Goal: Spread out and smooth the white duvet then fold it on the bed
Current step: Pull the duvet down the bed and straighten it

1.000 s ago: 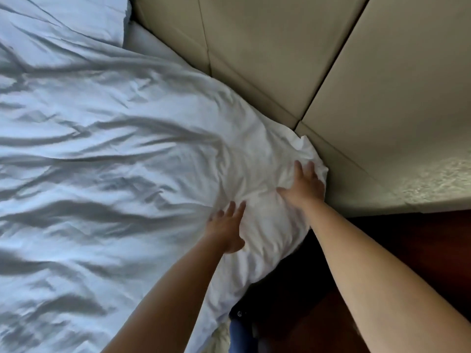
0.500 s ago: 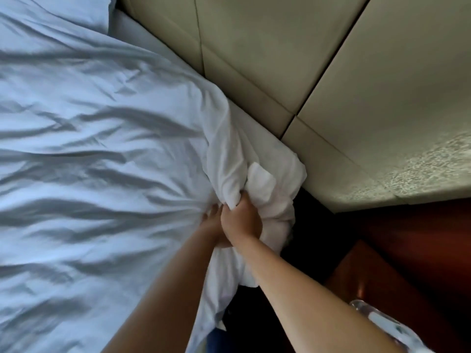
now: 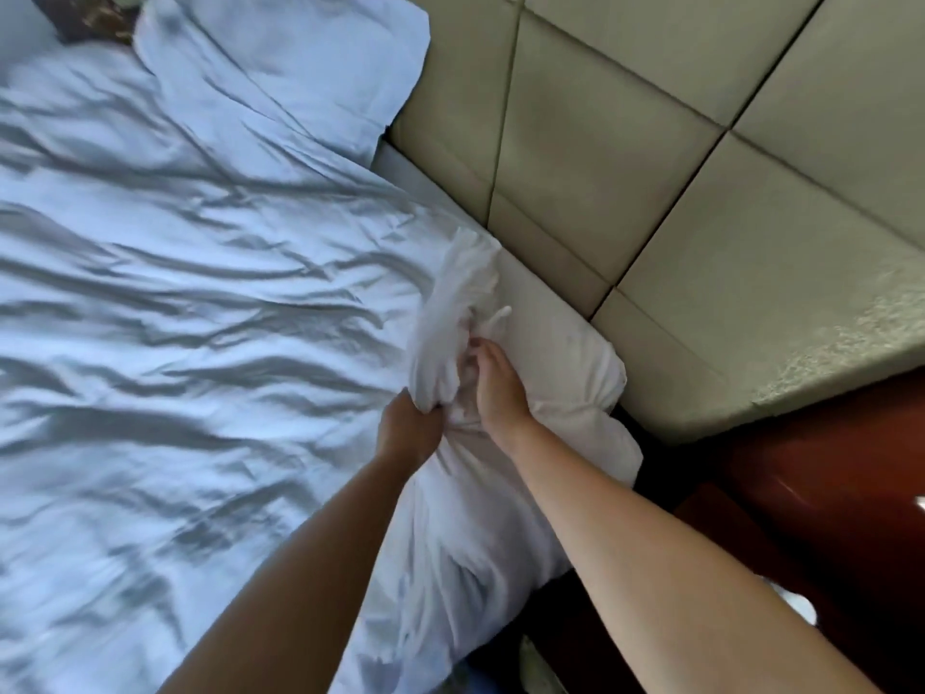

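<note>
The white duvet (image 3: 190, 343) is spread wide over the bed — almost all of it lies to the left of the hands, still full of wrinkles. Its long run goes from the bunched corner away toward the far left edge of the bed. The corner is held up near the bed's right corner, by the padded headboard (image 3: 625, 157). The left hand (image 3: 408, 430) is closed tight round the bunch. The right hand (image 3: 495, 388) — just beside it, nearer the headboard — is curled into the same folds.
</note>
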`<state>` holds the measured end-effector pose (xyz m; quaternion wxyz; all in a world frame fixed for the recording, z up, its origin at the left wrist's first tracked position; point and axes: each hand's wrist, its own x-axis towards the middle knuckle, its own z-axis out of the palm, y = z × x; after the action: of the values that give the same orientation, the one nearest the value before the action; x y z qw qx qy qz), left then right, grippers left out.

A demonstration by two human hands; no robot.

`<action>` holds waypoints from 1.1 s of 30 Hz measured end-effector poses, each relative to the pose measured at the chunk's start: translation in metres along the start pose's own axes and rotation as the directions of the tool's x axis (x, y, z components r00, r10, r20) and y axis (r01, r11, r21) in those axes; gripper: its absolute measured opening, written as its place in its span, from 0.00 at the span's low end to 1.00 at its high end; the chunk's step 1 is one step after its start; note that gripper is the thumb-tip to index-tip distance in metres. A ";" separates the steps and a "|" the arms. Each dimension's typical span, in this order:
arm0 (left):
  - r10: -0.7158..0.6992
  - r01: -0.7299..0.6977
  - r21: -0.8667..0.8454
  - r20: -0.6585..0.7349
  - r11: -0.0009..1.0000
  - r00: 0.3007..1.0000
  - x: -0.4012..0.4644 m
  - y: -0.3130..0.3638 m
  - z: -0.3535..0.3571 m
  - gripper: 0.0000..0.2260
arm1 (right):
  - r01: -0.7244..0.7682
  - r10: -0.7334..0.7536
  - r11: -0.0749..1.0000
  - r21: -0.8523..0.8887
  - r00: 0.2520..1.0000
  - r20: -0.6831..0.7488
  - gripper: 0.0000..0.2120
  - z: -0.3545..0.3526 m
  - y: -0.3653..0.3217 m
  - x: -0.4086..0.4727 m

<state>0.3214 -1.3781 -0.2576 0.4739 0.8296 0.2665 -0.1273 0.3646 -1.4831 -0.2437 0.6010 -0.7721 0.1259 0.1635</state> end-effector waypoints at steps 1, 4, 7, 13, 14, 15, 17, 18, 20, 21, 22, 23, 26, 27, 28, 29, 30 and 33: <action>0.022 -0.023 -0.011 -0.035 1.000 0.999 -0.002 0.006 -0.017 0.17 | -0.005 0.013 0.986 -0.166 0.999 0.046 0.18 -0.007 0.007 -0.005; 0.050 -0.064 -0.112 -0.124 0.992 0.991 -0.008 0.027 -0.062 0.21 | 0.052 0.156 0.771 -0.635 0.951 0.268 0.33 -0.018 0.026 -0.030; 0.053 -0.090 -0.263 -0.143 0.961 0.988 -0.022 0.047 -0.091 0.19 | 0.069 0.260 0.723 -0.687 0.894 0.364 0.56 -0.015 0.028 -0.060; 0.150 -0.161 -0.344 -0.059 0.925 0.987 -0.052 0.047 -0.124 0.12 | 0.173 0.140 0.731 -0.660 0.909 0.394 0.27 0.023 -0.007 -0.092; 0.164 -0.175 -0.306 -0.063 0.936 0.985 -0.056 0.040 -0.129 0.12 | 0.151 0.103 0.801 -0.579 0.918 0.382 0.20 0.034 -0.017 -0.100; 0.164 -0.177 -0.269 -0.073 0.947 0.984 -0.061 0.032 -0.133 0.14 | 0.101 0.081 0.883 -0.459 0.929 0.360 0.15 0.044 -0.031 -0.109; 0.144 -0.156 -0.084 -0.128 0.984 0.981 -0.077 0.011 -0.138 0.20 | 0.017 0.050 0.973 -0.229 0.958 0.284 0.05 0.058 -0.063 -0.125; 0.167 -0.153 0.100 -0.157 0.983 0.973 -0.088 0.000 -0.140 0.20 | -0.008 0.043 0.990 -0.144 0.969 0.244 0.04 0.062 -0.081 -0.132; 0.256 -0.177 0.377 -0.173 0.909 0.951 -0.114 -0.023 -0.142 0.17 | -0.029 0.021 0.999 0.042 0.984 0.179 0.07 0.064 -0.115 -0.147; 0.284 -0.208 0.399 -0.142 0.893 0.948 -0.125 -0.031 -0.143 0.18 | -0.047 0.031 0.994 0.101 0.988 0.152 0.07 0.064 -0.129 -0.153; 0.282 -0.243 0.340 -0.069 0.908 0.957 -0.132 -0.038 -0.144 0.22 | -0.060 0.043 0.989 0.135 0.991 0.127 0.05 0.065 -0.140 -0.161; 0.247 -0.252 0.230 0.053 0.940 0.968 -0.139 -0.043 -0.145 0.32 | -0.071 0.055 0.988 0.137 0.992 0.112 0.06 0.066 -0.147 -0.169; 0.136 -0.155 0.031 0.333 0.987 0.933 -0.151 -0.046 -0.147 0.66 | -0.045 0.035 0.993 0.107 0.995 0.095 0.19 0.075 -0.152 -0.189; 0.135 -0.156 0.043 0.315 0.987 0.939 -0.155 -0.046 -0.146 0.70 | -0.023 0.013 0.995 0.097 0.994 0.105 0.20 0.079 -0.153 -0.196; 0.152 -0.171 0.056 0.242 0.984 0.958 -0.158 -0.046 -0.144 0.71 | -0.008 -0.004 0.995 0.103 0.993 0.118 0.21 0.083 -0.155 -0.203; 0.183 -0.194 0.074 0.132 0.978 0.974 -0.163 -0.044 -0.144 0.69 | 0.002 -0.016 0.994 0.112 0.992 0.126 0.21 0.088 -0.156 -0.212; 0.208 -0.207 0.088 0.004 0.974 0.978 -0.167 -0.044 -0.144 0.63 | 0.001 -0.020 0.992 0.128 0.989 0.144 0.21 0.090 -0.159 -0.221; 0.312 -0.246 0.239 -0.293 0.939 0.904 -0.177 -0.040 -0.150 0.33 | 0.022 -0.060 0.981 0.191 0.979 0.194 0.19 0.088 -0.161 -0.232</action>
<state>0.1468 -1.2901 -0.1268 0.3522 0.9114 0.2053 0.0558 0.2061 -1.3587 -0.0266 0.6839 -0.6944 0.0639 0.2147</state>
